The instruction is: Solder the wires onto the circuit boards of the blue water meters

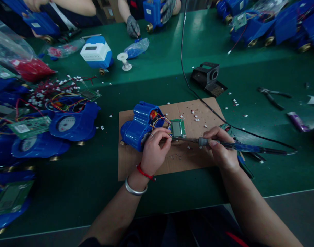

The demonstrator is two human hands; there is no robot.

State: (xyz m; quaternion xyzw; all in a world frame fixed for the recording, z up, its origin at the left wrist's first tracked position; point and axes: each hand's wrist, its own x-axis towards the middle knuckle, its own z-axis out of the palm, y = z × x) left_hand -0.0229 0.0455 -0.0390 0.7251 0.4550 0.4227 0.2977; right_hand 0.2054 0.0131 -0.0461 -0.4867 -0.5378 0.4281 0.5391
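Dark green worktop [95, 192] fills the view, with other people at its far side; at the left, a clear plastic bag with red contents [34, 68] lies behind blue plastic meter housings with round dials [66, 124], and a heap of small white connectors on red wires [54, 90] lies among them; farther right stand a white-and-blue boxy meter [96, 51] and a white plastic spool [124, 62], beyond which a co-worker's grey-gloved hand [133, 26] rests; near the middle, an open blue plastic housing with a brass fitting [137, 128] sits tilted on a brown cardboard sheet [198, 157], its thin coloured wires [160, 120] running toward a small green circuit board with a grey display [176, 128], just beside it; the left hand [155, 151] has thumb and fingertips pressed together at the board's left edge, though whether they grip a wire I cannot tell; to its right, the right hand [222, 147] pinches a blue-handled soldering iron [249, 147], its tip at the board's lower edge, contact unclear; behind stands a black metal holder [205, 77]; farthest right lie dark-handled pliers [271, 96] and a purple cylinder [298, 121].
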